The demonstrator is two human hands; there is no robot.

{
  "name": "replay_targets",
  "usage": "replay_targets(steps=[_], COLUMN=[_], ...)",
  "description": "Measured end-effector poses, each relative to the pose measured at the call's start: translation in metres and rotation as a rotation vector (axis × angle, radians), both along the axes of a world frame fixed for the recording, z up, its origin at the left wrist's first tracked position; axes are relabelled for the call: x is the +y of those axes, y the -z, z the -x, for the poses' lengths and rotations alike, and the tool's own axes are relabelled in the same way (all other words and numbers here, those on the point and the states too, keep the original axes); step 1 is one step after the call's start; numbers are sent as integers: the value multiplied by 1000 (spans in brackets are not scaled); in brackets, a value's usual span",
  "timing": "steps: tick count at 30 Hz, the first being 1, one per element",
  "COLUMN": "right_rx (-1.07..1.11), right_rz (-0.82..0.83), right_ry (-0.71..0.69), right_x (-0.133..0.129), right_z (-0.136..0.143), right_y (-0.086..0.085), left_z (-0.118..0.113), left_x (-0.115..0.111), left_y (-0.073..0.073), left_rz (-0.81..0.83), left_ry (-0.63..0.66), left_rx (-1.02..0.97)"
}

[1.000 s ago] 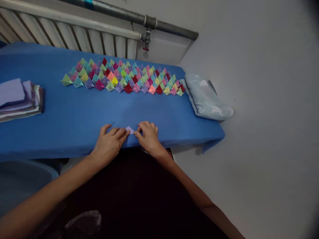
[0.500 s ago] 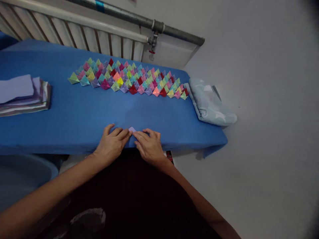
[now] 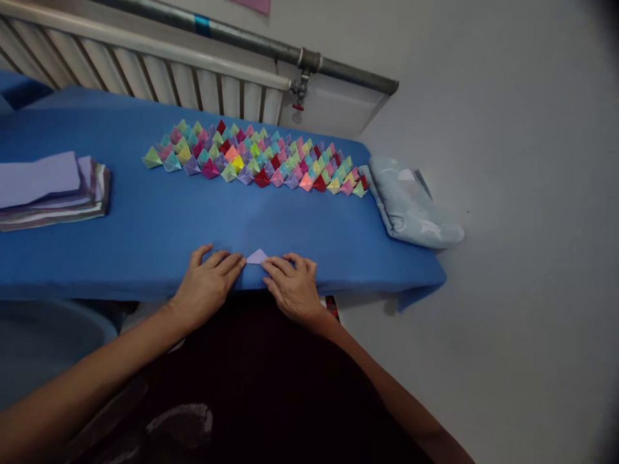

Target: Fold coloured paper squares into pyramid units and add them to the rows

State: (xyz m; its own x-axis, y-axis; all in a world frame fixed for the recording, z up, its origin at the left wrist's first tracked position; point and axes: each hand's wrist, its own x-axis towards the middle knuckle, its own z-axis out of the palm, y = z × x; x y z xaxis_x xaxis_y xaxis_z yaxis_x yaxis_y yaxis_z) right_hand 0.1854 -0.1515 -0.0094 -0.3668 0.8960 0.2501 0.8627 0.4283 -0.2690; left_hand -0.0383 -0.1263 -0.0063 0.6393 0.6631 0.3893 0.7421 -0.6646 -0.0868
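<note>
A small lilac paper triangle (image 3: 257,257) lies on the blue cloth near the table's front edge, its point facing away from me. My left hand (image 3: 209,278) rests on the cloth just left of it, fingers extended, the fingertips at the triangle's left corner. From the right, my right hand (image 3: 293,283) has its fingertips on the triangle's right corner, with the thumb tucked below. Farther back stand rows of small folded paper pieces (image 3: 262,178) in green, pink, red, purple, yellow and blue.
A stack of lilac and other paper sheets (image 3: 41,180) lies at the left. A folded pale blue cloth (image 3: 416,206) sits at the table's right end. Behind the table (image 3: 159,245) are a radiator (image 3: 159,80) and a pipe with a valve.
My left hand has slid left, away from the right hand, so more of the lilac triangle shows. The right hand stays at its right corner. The view has shifted slightly.
</note>
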Motion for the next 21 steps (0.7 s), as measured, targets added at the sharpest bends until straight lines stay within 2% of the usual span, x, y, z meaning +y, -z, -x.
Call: replay_targets(steps=[3, 6, 9, 17, 21], right_rx=[2, -8, -13, -12, -1], right_rz=[-14, 3, 16, 5, 8], right_ry=[-7, -2, -8, 1, 6], right_x=[1, 1, 1, -1, 0], right_z=[0, -1, -1, -2, -2], right_y=[0, 0, 0, 2, 1], left_z=[-14, -28, -34, -20, -15], left_x=[8, 18, 25, 31, 32], left_y=[-4, -3, 0, 4, 4], left_rz=[32, 154, 219, 181, 114], left_ry=[29, 121, 97, 7, 25], left_rx=[-49, -4, 60, 16, -61])
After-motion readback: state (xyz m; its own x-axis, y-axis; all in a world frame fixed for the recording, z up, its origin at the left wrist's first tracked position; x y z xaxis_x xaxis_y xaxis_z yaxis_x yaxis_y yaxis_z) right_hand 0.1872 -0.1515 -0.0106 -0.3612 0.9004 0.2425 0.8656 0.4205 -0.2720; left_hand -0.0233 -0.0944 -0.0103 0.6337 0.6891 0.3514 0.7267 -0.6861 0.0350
